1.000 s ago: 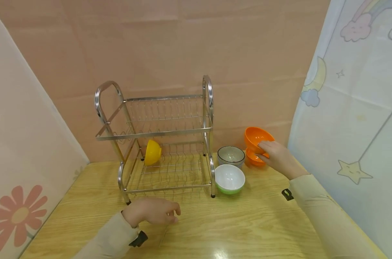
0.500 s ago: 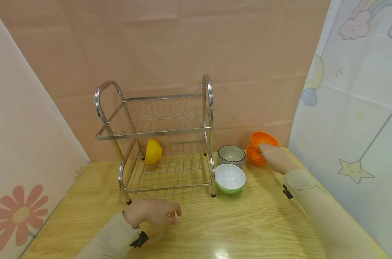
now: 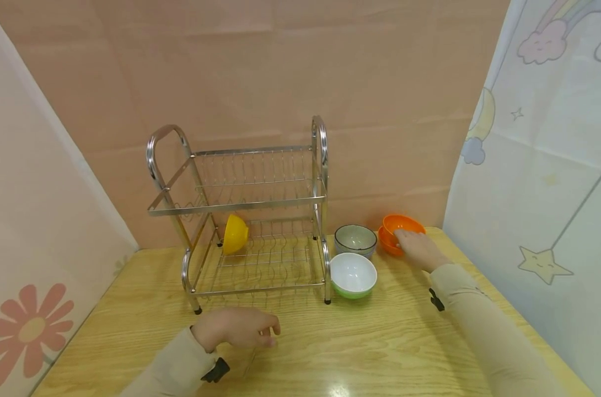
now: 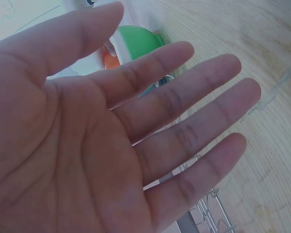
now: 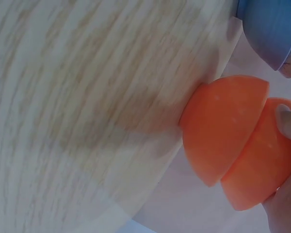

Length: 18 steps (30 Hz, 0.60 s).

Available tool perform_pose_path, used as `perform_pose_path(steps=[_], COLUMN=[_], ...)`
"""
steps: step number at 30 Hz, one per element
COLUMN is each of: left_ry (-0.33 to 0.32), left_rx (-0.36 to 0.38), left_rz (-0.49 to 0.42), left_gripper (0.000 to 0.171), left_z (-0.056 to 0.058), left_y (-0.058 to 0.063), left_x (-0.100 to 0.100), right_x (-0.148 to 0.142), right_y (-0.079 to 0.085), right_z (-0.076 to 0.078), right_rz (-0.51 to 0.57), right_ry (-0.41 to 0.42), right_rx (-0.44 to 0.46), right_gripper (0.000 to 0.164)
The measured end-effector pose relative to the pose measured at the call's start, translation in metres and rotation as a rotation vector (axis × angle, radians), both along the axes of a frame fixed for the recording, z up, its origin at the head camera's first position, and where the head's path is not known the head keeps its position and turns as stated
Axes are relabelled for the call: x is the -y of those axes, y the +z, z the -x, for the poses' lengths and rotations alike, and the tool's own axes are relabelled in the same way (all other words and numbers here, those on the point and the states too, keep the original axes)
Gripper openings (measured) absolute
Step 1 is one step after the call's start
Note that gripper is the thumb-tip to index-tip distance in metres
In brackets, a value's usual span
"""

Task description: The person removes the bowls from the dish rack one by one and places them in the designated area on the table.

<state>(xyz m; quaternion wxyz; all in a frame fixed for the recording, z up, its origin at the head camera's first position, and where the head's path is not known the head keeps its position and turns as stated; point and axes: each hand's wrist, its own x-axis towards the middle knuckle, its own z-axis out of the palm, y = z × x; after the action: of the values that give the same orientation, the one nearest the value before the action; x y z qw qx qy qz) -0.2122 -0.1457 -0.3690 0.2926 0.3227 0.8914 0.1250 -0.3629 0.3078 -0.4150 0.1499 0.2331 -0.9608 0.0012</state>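
Observation:
My right hand (image 3: pixel 419 251) grips an orange bowl (image 3: pixel 403 223) at the back right of the table. It sits tilted partway inside a second orange bowl (image 3: pixel 387 242), which stands on the wood. In the right wrist view the thumb (image 5: pixel 287 122) presses on the side of the upper bowl (image 5: pixel 263 158), over the lower bowl (image 5: pixel 222 127). My left hand (image 3: pixel 241 326) holds nothing, in front of the dish rack (image 3: pixel 241 206). Its fingers are spread and nearly straight in the left wrist view.
A grey bowl with a dark rim (image 3: pixel 355 240) stands left of the orange bowls. In front of it is a green bowl, white inside (image 3: pixel 352 273), close to the rack's right leg. A yellow bowl (image 3: pixel 235 234) stands on its side in the rack's lower tier.
My right hand has lowered the upper orange bowl, first a little rightward, then down into the lower orange bowl. The left hand has hardly moved.

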Motion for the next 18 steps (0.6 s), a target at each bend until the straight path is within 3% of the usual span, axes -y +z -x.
perform_pose_path(steps=[8,18], left_ry=[-0.015,0.002], left_rx=[0.002,0.012], left_rz=[-0.004,-0.003], left_gripper=[0.025,0.024], left_z=[0.0007,-0.0002], left_y=[-0.0023,-0.0028], left_x=[0.0001,0.0008], right_x=[0.0010,0.0017], right_y=[0.0007,-0.0044], right_z=[-0.0025,-0.0053], right_rz=[-0.013,-0.078], right_ry=[-0.052,-0.039], right_rx=[0.042,-0.021], right_gripper=[0.024,0.028])
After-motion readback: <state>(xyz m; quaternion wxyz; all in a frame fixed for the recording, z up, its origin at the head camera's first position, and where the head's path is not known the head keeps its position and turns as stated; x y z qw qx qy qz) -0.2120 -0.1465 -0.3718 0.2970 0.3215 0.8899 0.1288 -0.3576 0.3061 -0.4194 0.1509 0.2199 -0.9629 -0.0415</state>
